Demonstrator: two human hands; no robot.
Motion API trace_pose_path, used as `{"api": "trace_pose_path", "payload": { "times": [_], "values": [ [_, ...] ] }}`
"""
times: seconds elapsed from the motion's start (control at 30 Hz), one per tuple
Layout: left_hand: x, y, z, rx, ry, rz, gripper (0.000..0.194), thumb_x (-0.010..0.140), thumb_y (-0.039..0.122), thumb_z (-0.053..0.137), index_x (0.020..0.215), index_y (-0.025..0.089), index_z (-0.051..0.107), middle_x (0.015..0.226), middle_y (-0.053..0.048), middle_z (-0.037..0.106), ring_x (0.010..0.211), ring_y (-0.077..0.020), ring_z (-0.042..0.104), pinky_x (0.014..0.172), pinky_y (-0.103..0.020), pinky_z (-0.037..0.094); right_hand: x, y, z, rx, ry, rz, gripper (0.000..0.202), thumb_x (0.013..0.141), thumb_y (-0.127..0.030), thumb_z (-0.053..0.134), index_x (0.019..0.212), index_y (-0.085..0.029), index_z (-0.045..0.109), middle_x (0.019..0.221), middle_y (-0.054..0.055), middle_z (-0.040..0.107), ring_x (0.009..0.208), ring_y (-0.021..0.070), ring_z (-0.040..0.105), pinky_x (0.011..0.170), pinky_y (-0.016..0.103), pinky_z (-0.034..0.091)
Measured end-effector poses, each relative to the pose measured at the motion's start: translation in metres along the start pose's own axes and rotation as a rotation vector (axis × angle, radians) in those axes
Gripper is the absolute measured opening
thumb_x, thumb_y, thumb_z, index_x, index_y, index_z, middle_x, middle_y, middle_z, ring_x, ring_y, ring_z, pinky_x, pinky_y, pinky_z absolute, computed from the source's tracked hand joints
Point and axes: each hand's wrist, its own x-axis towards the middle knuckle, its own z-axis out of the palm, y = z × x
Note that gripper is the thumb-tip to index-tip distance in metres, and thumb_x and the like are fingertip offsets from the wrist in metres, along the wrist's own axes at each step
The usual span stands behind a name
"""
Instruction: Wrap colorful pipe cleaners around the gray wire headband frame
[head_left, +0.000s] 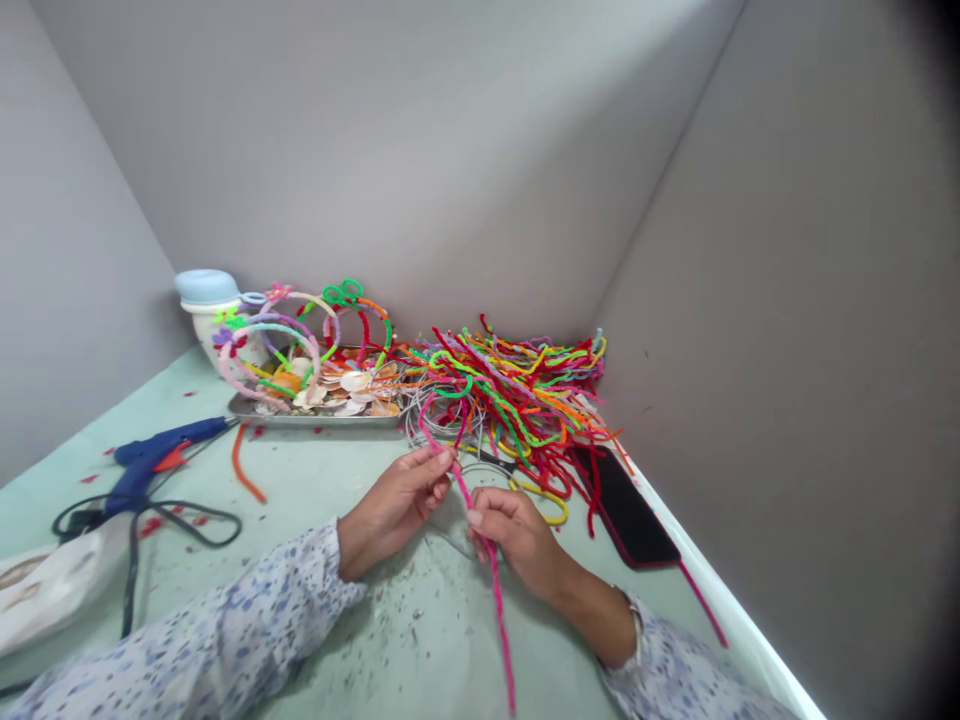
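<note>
"Grey walls (420,150) close in behind and on both sides of the pale green desk (322,480). Where's the room to move?"

"Mostly the middle: green surface shows between the metal tray (322,421) and the left forearm, and more below the hands."

"And the edges?"

"On the right, a black phone (630,510) lies near the desk's white edge. The heap of fuzzy strands (510,380) crowds the back, and yellow-handled scissors (551,505) lie just beyond the right hand (517,535). Over on the left sits a blue glue gun (150,455), its cord looped nearby."

"How is the grip?"

"Closed on both sides. The left hand (424,480) pinches the pink strand (494,570) between thumb and fingers; the right holds it lower, thumb on top, fingers curled under."

"So where does that strand run?"

"Through both hands, in front of the heap: its upper part reaches past the left fingers, its lower length hangs toward the wearer."
</note>
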Motion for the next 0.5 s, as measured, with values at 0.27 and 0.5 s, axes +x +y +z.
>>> {"api": "trace_pose_path", "payload": {
  "times": [0.27,0.5],
  "values": [
    [-0.001,-0.0003,-0.0004,-0.049,-0.038,0.001,0.025,0.075,0.021,0.075,0.097,0.011,0.067,0.072,0.001,0.063,0.049,-0.0019,0.05,0.046,-0.011,0.044,0.0054,-0.0072,-0.0034,0.398,-0.159,0.149,0.021,0.07,-0.028,0.052,0.051,-0.019,0.047,0.045,-0.006,0.04,0.034,0.0076,0.036,0.037,0.022,0.025],
    [-0.0011,0.0007,-0.001,-0.058,-0.051,-0.001,0.025,0.074,0.02,0.076,0.096,0.011,0.068,0.074,0.0,0.065,0.049,-0.002,0.051,0.047,-0.011,0.044,0.0032,-0.0087,-0.0031,0.432,-0.246,0.191,0.023,0.07,-0.03,0.059,0.054,-0.016,0.052,0.048,-0.004,0.045,0.038,0.0087,0.045,0.039,0.022,0.03]
  ]
}}
